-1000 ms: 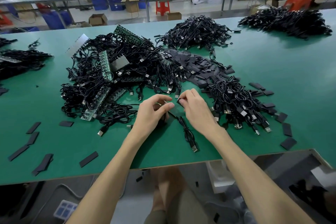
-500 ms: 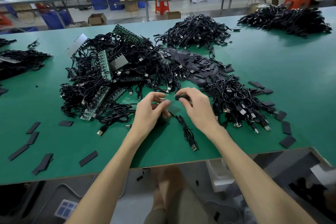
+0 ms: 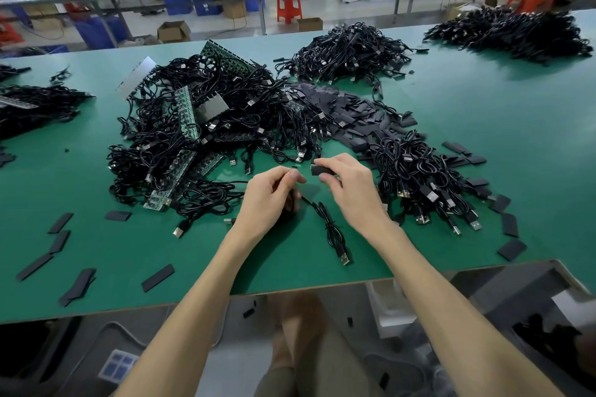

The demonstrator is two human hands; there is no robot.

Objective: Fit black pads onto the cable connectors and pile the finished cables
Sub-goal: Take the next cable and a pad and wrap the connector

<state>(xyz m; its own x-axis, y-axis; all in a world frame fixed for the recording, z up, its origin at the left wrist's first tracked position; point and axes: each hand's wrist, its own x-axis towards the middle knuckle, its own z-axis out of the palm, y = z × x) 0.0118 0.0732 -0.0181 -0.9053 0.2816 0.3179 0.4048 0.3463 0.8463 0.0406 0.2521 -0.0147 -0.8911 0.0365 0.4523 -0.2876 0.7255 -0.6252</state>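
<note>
The black pad (image 3: 322, 170) is now clear of the table, pinched at its right-hand end between thumb and forefinger of the right hand (image 3: 350, 193). One second ago both sets of fingertips met over the cable and no pad stood out. Half a second ago the pad showed in the right grip, and the gap between the hands has since widened slightly. Judgement: the pad has been picked and presented but not yet fitted — insertion is the next step.

The pad is a short, flat, matt-black piece. It is held roughly level, with its free end pointing to 9 o'clock, toward the left hand (image 3: 269, 196). It sits just beside that hand without touching it.

The left grip is closed on the cable (image 3: 329, 226) near its small connector. The fingers mostly hide the connector, so its alignment with the pad cannot be told. From the left hand the cable — thin, black, loosely bundled — runs toward 5 o'clock. It ends in a silver USB plug (image 3: 345, 257) lying on the table (image 3: 483, 126).

Around the hands:
- **3 o'clock:** a pile of cables (image 3: 419, 177), probably the finished ones.
- **12 to 1 o'clock:** a heap of loose pads (image 3: 351, 109).
- **10 o'clock:** a tangled cable heap (image 3: 154, 151) with green circuit boards (image 3: 185, 113) in it.
- **7 to 8 o'clock:** stray pads (image 3: 158, 277) lying singly near the table's front edge.
</note>
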